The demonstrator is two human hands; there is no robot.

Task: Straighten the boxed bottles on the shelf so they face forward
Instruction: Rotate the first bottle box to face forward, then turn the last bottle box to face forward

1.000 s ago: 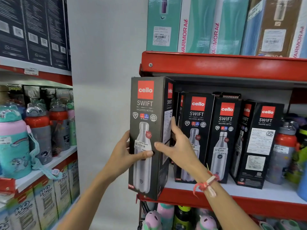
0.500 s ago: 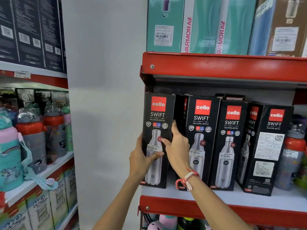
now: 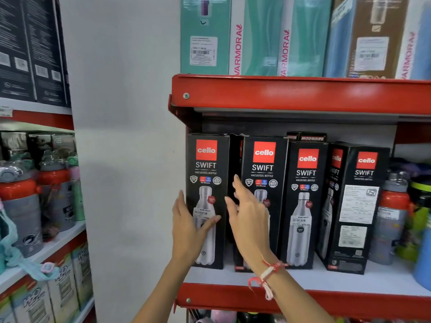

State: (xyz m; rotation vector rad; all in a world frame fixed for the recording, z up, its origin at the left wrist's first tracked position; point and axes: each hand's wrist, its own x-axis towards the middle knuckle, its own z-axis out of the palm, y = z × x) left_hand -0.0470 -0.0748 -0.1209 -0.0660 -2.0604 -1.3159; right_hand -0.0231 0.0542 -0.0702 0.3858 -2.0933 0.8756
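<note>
Several black Cello Swift bottle boxes stand in a row on the white shelf [image 3: 326, 280]. The leftmost box [image 3: 206, 164] stands upright at the shelf's left end, front face forward. My left hand [image 3: 189, 229] holds it, thumb across the front and fingers along its left side. My right hand [image 3: 249, 220] hovers with fingers spread in front of the gap between that box and the second box [image 3: 263, 167]. The third box [image 3: 305, 173] also faces forward. The fourth box [image 3: 359, 206] is turned, showing its label side and one narrow face.
A red shelf edge [image 3: 303, 94] hangs close above the boxes, with tall teal boxes [image 3: 205, 36] on it. Loose red-and-grey bottles [image 3: 391, 217] crowd the shelf's right end. A white wall [image 3: 128, 159] separates this unit from another shelf of bottles [image 3: 21, 206] on the left.
The leftmost box went from held out in front of the shelf to standing on it. My right hand has let go of it and opened. The view has come closer.
</note>
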